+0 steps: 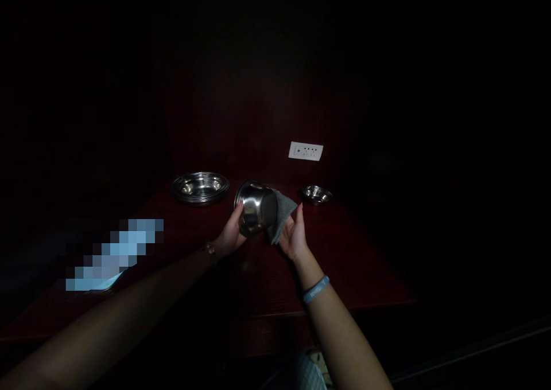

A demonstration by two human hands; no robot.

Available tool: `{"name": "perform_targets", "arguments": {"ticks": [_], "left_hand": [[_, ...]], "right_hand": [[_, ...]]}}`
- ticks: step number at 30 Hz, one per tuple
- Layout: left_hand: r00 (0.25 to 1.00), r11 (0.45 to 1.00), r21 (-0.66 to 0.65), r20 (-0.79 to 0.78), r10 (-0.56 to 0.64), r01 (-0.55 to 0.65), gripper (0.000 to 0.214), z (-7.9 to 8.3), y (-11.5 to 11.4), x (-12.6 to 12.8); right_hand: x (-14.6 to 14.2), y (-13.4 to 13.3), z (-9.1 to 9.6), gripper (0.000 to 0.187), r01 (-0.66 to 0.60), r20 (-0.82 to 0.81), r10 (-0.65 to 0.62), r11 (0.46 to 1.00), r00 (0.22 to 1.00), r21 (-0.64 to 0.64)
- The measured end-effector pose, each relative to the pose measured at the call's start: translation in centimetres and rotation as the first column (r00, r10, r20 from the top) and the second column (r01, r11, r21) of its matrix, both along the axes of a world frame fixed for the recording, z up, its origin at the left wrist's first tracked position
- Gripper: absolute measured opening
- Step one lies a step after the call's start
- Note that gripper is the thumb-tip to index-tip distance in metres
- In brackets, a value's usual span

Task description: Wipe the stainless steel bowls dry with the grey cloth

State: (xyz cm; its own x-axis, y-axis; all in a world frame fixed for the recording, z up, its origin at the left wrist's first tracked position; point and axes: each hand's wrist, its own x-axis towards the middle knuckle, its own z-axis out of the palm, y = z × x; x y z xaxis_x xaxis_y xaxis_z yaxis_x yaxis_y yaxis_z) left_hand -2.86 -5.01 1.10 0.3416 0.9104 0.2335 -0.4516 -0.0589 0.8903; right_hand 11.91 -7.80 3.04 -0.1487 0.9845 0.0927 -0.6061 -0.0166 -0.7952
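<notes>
Steel bowl [257, 207] tilted between your hands: left hand [231, 234] pinches its side, right hand [295, 235] holds grey cloth [282, 213] at its base.

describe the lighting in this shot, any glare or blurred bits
Head view: top and right sink to near black, light mostly around the middle; head view: bright highlights on the held metal bowl and the stacked dishes; head view: the bright patch at left is pixelated into blocks, hiding detail.
</notes>
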Motion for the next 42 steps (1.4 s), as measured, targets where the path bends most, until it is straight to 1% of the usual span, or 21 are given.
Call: {"name": "perform_targets", "arguments": {"ticks": [6,8,10,12,15,17,19,22,25,32,36,39,42], "left_hand": [[0.997,0.997,0.041,0.015,0.072,-0.072,0.07,0.2,0.7,-0.1],[0.995,0.996,0.024,0.049,0.081,-0.082,0.07,0.4,0.7,-0.1],[0.991,0.997,-0.042,0.117,0.072,-0.067,0.069,0.7,0.6,-0.1],[0.973,0.988,-0.149,0.223,0.066,-0.033,0.065,1.2,0.4,-0.1],[0.912,0.954,-0.299,0.395,0.109,0.016,0.055,1.9,0.1,-0.1],[0.868,0.934,-0.356,0.474,0.146,0.038,0.051,2.2,0.0,-0.1],[0.838,0.92,-0.39,0.515,0.183,0.039,0.049,2.4,0.0,-0.1],[0.817,0.902,-0.432,0.522,0.247,0.004,0.046,2.5,0.3,-0.2],[0.806,0.888,-0.459,0.523,0.279,-0.009,0.045,2.4,0.6,-0.3],[0.802,0.885,-0.466,0.532,0.273,0.008,0.05,1.9,1.3,-0.7],[0.799,0.888,-0.459,0.539,0.266,0.014,0.05,2.0,1.2,-0.8],[0.798,0.888,-0.459,0.542,0.262,0.02,0.048,2.2,1.1,-0.8],[0.798,0.878,-0.478,0.531,0.284,0.006,0.048,2.3,1.2,-0.7]], "right_hand": [[-0.1,0.0,0.0,0.076,-0.008,0.007,0.008,0.999,1.0,0.031],[-0.1,0.0,0.0,0.076,-0.015,0.015,0.015,1.0,1.0,0.022],[0.0,-0.1,0.1,0.076,-0.023,0.025,0.022,1.0,0.999,0.009],[0.0,-0.1,0.1,0.076,-0.032,0.042,0.032,0.999,0.999,0.002],[0.0,-0.1,0.0,0.075,-0.047,0.084,0.046,0.999,0.995,0.01],[-0.1,-0.1,0.0,0.076,-0.056,0.115,0.052,0.998,0.992,0.024],[-0.1,-0.1,-0.1,0.076,-0.063,0.146,0.055,0.997,0.988,0.052],[0.0,0.0,-0.3,0.075,-0.071,0.202,0.047,0.991,0.978,0.11],[0.1,0.0,-0.3,0.073,-0.071,0.261,0.033,0.988,0.965,0.136],[0.2,0.4,-0.6,0.075,-0.06,0.428,-0.019,0.983,0.903,0.171],[0.1,0.6,-0.9,0.068,-0.047,0.437,-0.048,0.978,0.898,0.205],[0.0,0.6,-1.1,0.063,-0.052,0.415,-0.045,0.974,0.909,0.219],[-0.1,0.6,-1.2,0.06,-0.049,0.386,-0.039,0.976,0.922,0.214]]}}
